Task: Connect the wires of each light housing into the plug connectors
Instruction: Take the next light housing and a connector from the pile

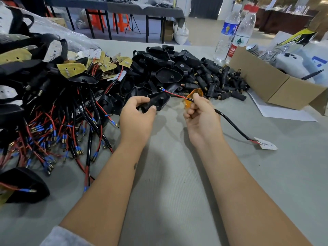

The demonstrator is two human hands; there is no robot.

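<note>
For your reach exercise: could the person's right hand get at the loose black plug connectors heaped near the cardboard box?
Probably yes, but not freely: the plug connectors lie open just beyond the right hand, nothing between, yet that hand already pinches a cable.

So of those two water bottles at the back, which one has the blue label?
The blue-label bottle is the one standing further left and slightly behind. The bottle beside it, nearer the cardboard box, has a red cap and a white, green and red label.
</note>
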